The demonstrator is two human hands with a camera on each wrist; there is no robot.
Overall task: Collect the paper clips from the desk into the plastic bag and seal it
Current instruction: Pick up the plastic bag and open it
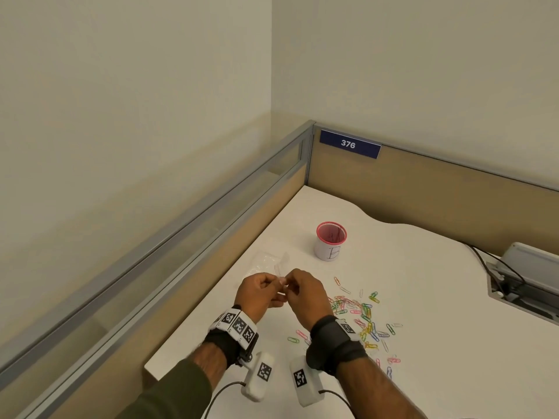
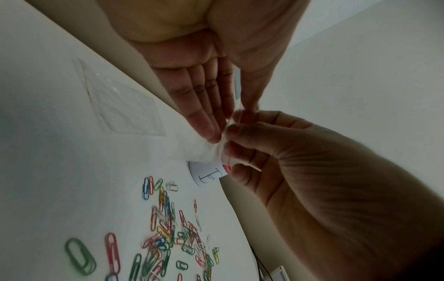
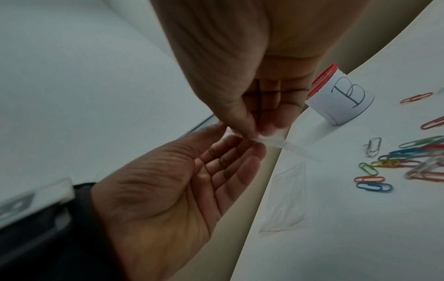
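Observation:
I hold a small clear plastic bag (image 1: 282,281) above the desk between both hands. My left hand (image 1: 278,282) pinches its top edge between thumb and straight fingers, and my right hand (image 1: 291,286) pinches the same edge from the other side. In the left wrist view the bag (image 2: 197,150) hangs below the left hand (image 2: 234,121) and the right hand (image 2: 230,144). In the right wrist view the bag (image 3: 290,147) shows edge-on. Coloured paper clips (image 1: 363,316) lie scattered on the desk to the right of my hands.
A second clear bag (image 1: 266,260) lies flat on the white desk (image 1: 423,282) beyond my hands. A red mesh cup (image 1: 331,240) with a white label stands further back. A cable box (image 1: 526,276) sits at the right. Low partition walls (image 1: 423,189) close the desk's left and back.

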